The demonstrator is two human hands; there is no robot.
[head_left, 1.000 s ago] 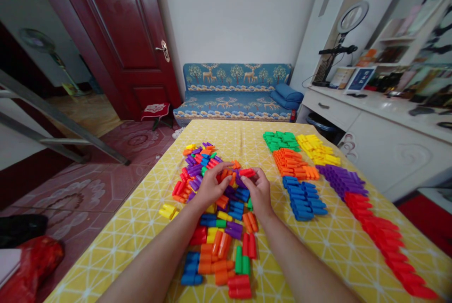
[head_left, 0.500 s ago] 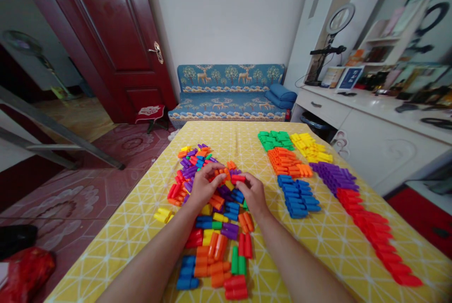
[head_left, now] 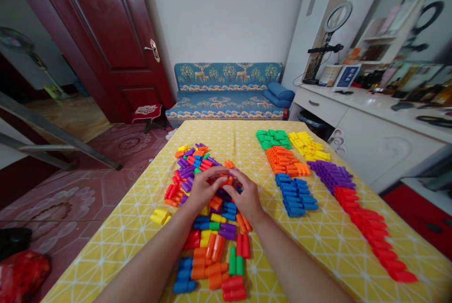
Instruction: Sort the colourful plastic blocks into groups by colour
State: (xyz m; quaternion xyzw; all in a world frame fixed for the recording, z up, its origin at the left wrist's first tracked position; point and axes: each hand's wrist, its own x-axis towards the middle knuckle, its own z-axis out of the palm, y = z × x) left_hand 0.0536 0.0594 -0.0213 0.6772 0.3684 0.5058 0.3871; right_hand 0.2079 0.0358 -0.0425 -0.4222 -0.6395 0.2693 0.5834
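Note:
Over a mixed pile of bullet-shaped plastic building blocks (head_left: 190, 166), my two hands meet at the fingertips. Orange blocks (head_left: 228, 180) show between them. My left hand (head_left: 206, 187) curls round these orange blocks from the left, thumb underneath. From the right, my right hand (head_left: 248, 195) closes on the same orange blocks, its thumb and forefinger bent inward. The fingers partly hide how many blocks are held. Below the hands lie loose purple blocks (head_left: 227, 231), red blocks (head_left: 243, 245), green blocks (head_left: 236, 261) and blue blocks (head_left: 184, 275).
Sorted groups lie on the right of the yellow tablecloth (head_left: 141, 232): green (head_left: 273, 139), yellow (head_left: 308, 146), orange (head_left: 285, 162), purple (head_left: 331, 175), blue (head_left: 294, 195) and a long red row (head_left: 374, 232). A blue sofa (head_left: 226, 100) stands beyond the table.
My right hand has moved left to meet my left hand at the orange blocks. The red block it pinched no longer shows in its fingers. The view has shifted slightly.

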